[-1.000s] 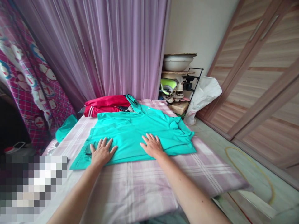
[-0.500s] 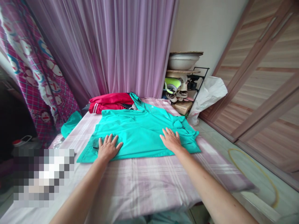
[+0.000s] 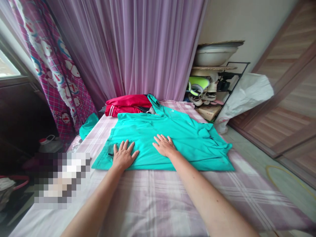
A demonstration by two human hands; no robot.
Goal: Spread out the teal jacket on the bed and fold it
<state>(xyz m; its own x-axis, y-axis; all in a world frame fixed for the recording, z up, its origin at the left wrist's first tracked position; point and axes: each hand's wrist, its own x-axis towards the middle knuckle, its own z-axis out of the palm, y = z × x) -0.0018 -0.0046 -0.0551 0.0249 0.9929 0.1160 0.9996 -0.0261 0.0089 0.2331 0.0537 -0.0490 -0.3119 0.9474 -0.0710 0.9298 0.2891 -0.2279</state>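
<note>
A turquoise shirt (image 3: 145,131) lies spread on a plaid cloth (image 3: 158,194) that covers the table or bed. Some wrinkles run across it, and its right end is bunched. Flat on the shirt's near left part rests my left hand (image 3: 124,154), fingers spread, beside a small dark label. My right hand (image 3: 164,144) also lies palm down on the fabric, around its middle, with the fingers extended. Neither hand grips anything. Behind the shirt is a folded red garment (image 3: 128,103) with white stripes, touching the shirt's far edge.
Purple curtains (image 3: 148,49) hang behind the surface. At the back right stands a rack (image 3: 238,75) with shoes, a cardboard box and a large bowl (image 3: 214,56), next to a white plastic bag (image 3: 249,95). A wooden wardrobe (image 3: 283,125) is on the right. A blurred patch covers the left edge.
My right hand has slid left across the shirt, closer to my left hand. My left hand stays at the same part of the shirt. The view has turned slightly left.
</note>
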